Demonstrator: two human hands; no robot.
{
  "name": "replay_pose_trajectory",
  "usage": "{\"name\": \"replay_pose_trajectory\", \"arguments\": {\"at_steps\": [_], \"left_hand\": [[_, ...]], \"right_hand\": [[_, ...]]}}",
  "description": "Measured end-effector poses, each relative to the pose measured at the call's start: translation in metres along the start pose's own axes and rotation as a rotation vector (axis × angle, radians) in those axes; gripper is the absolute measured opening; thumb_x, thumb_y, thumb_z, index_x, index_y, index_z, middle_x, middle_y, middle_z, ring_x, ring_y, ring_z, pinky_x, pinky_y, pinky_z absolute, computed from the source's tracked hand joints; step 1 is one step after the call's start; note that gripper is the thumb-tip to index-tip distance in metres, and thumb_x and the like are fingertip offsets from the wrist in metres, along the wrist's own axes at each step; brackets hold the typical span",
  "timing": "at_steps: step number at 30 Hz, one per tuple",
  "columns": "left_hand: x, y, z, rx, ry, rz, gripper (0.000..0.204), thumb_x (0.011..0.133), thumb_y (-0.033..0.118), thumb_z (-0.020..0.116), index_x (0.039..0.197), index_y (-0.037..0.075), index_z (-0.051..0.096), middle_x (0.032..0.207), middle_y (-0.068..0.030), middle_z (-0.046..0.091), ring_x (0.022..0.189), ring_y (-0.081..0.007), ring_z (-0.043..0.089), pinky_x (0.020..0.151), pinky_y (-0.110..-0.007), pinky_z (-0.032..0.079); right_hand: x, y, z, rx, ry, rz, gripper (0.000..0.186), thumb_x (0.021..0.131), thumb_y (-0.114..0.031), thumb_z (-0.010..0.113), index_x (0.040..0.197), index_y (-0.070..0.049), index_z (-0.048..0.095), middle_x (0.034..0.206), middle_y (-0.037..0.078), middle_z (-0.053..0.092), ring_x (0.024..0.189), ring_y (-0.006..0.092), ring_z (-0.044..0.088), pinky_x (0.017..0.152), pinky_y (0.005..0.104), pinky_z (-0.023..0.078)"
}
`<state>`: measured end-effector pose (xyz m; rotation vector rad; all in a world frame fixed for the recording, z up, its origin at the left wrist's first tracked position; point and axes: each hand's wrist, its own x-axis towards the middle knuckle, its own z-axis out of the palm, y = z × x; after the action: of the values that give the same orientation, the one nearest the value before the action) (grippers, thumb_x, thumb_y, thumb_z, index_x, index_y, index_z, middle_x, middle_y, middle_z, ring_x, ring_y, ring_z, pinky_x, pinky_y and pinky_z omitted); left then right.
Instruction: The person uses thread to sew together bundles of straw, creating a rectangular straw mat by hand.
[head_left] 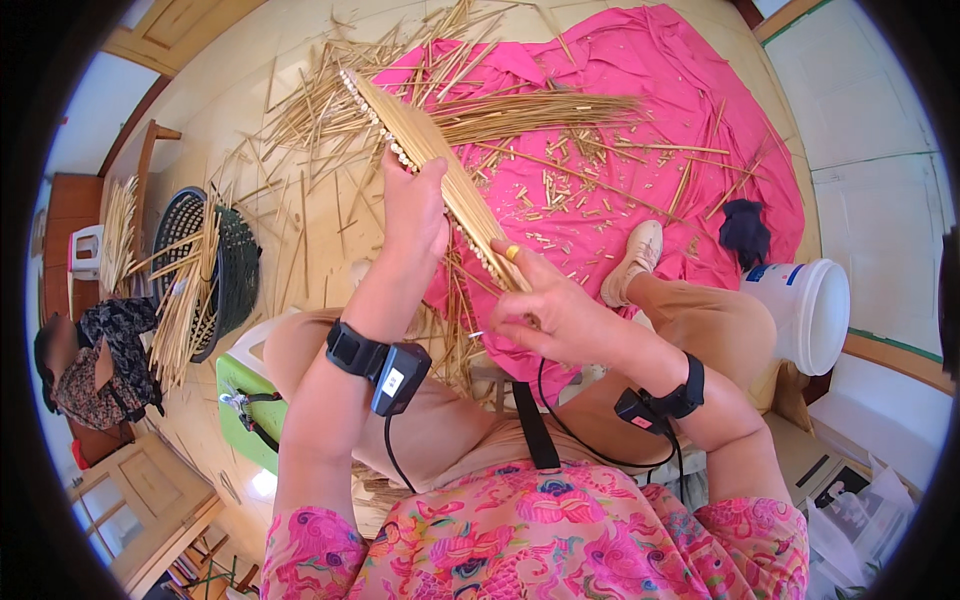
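Note:
A long, flat straw panel [430, 140] of stalks laid side by side slants in front of me, with pale beaded-looking stalk ends along its left edge. My left hand [415, 205] is closed around that left edge near the middle. At the panel's near end is my right hand [550, 310], its index finger lying along the straw and the other fingers curled in. A yellow band [513, 252] circles a finger of that hand. Just beside the curled fingertips is a small white thing [475, 334], too small to name.
A pink cloth [680, 90] covers the floor ahead, bearing a straw bundle [550, 112] and short cut pieces. Loose stalks [330, 100] lie at far left. A dark basket [240, 265] of straw stands left, near a seated person [95, 365]. A white bucket [800, 310] stands right.

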<state>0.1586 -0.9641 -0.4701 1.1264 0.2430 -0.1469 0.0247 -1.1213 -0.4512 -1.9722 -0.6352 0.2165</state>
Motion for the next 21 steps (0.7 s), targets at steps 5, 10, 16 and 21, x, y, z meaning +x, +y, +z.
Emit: {"name": "replay_pose_trajectory", "arguments": {"at_steps": [5, 10, 16, 21], "left_hand": [[0.008, -0.022, -0.019, 0.036, 0.071, -0.036, 0.068, 0.081, -0.010, 0.053, 0.140, 0.006, 0.023, 0.114, -0.0116, 0.046, 0.099, -0.0201, 0.052, 0.083, -0.031, 0.048], [0.004, -0.020, -0.016, 0.078, 0.060, -0.052, 0.087, 0.085, 0.006, 0.064, 0.148, 0.004, 0.004, 0.135, -0.0181, 0.035, 0.119, -0.0237, 0.044, 0.096, -0.033, 0.042], [0.016, 0.036, -0.049, 0.328, 0.012, 0.095, 0.108, 0.080, 0.030, 0.075, 0.148, -0.002, -0.002, 0.148, -0.0235, 0.022, 0.135, -0.0298, 0.030, 0.110, -0.040, 0.029], [0.031, 0.089, -0.073, 0.637, -0.085, 0.290, 0.107, 0.074, 0.031, 0.080, 0.149, 0.000, 0.010, 0.147, -0.0214, 0.027, 0.135, -0.0300, 0.031, 0.111, -0.041, 0.028]], "right_hand": [[-0.020, 0.018, 0.034, -0.431, 0.039, 0.109, 0.014, 0.073, -0.006, 0.064, 0.087, -0.003, 0.066, 0.126, 0.037, 0.043, 0.115, 0.0487, 0.047, 0.099, 0.0467, 0.041], [-0.018, 0.045, 0.013, -0.438, 0.094, 0.234, 0.012, 0.074, -0.004, 0.061, 0.085, -0.001, 0.065, 0.109, 0.031, 0.054, 0.088, 0.0416, 0.061, 0.082, 0.0436, 0.052], [-0.024, 0.036, -0.063, -0.340, 0.126, 0.261, 0.012, 0.078, -0.011, 0.067, 0.087, -0.005, 0.071, 0.079, 0.017, 0.062, 0.075, 0.0327, 0.063, 0.064, 0.0395, 0.050], [-0.034, 0.009, -0.119, -0.171, -0.042, 0.244, 0.012, 0.076, -0.009, 0.070, 0.086, -0.003, 0.071, 0.074, 0.014, 0.064, 0.069, 0.0264, 0.061, 0.064, 0.0357, 0.048]]}}
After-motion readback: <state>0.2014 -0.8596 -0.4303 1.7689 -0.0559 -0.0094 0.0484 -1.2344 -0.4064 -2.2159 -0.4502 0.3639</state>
